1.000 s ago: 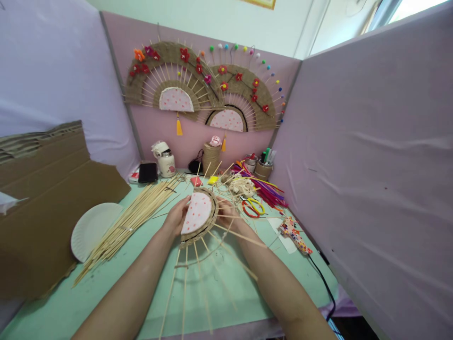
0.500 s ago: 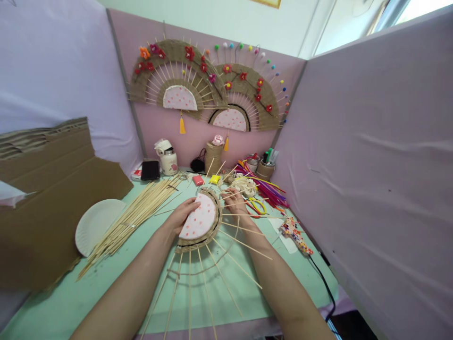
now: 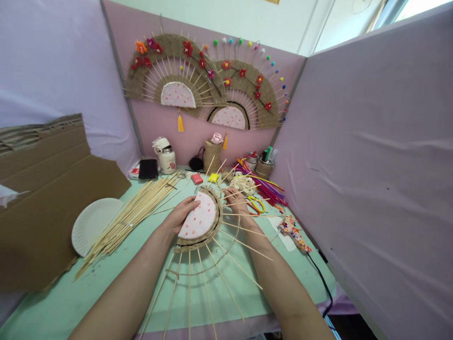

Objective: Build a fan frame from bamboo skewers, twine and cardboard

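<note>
left hand: grasping 1 half-round fan | right hand: beside its sticks, grip unclear | wall fans: 2

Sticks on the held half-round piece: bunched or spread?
Spread: the sticks fan outward, with gaps between them, from the curved edge of the half-round piece, whose straight side the left hand holds.

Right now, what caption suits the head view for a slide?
Left hand holds a dotted fan, right hand among its sticks.
</note>
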A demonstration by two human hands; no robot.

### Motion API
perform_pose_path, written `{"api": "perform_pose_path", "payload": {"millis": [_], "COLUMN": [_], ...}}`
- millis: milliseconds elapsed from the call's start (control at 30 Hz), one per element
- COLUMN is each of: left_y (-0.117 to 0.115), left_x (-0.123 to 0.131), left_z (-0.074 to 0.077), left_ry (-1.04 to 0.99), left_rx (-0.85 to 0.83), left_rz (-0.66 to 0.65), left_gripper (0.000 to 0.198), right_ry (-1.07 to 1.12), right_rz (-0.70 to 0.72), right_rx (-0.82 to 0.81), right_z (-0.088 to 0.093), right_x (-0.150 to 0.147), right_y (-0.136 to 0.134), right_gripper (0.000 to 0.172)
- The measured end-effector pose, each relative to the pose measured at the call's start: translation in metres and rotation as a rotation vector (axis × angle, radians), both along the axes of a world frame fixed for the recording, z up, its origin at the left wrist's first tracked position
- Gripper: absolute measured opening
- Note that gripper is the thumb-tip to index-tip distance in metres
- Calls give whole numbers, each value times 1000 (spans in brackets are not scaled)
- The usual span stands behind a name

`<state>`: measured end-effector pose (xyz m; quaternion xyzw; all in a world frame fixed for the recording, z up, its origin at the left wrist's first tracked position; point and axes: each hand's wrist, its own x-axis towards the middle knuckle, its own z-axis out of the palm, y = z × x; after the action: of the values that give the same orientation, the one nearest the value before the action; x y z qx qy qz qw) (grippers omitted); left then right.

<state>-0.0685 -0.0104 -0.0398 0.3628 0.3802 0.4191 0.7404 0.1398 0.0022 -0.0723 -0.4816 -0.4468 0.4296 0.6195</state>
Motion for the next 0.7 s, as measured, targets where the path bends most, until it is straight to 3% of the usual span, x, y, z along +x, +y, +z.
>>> {"api": "perform_pose_path", "payload": {"millis": [100,200,467,700], "left_y": [1,2,4,2], "left_x": [-2,-3,-5,-4], "left_z": [3,5,4,2], "left_ry": [2,6,7,34], "left_rx": [-9,-17,-22,-43], "left_rz": [17,34,30,-23], "left_gripper": [18,15,12,16], "right_ry": [90,174,358,502], "right_rz": [-68,-44,246,440], "right_rx": [-39,-78,-206,-259], "right_z": [-3,0,22,31], "right_x": [0,2,16,20], "right_y": [5,5,-6,-16], "right_gripper": [28,27,22,24]}}
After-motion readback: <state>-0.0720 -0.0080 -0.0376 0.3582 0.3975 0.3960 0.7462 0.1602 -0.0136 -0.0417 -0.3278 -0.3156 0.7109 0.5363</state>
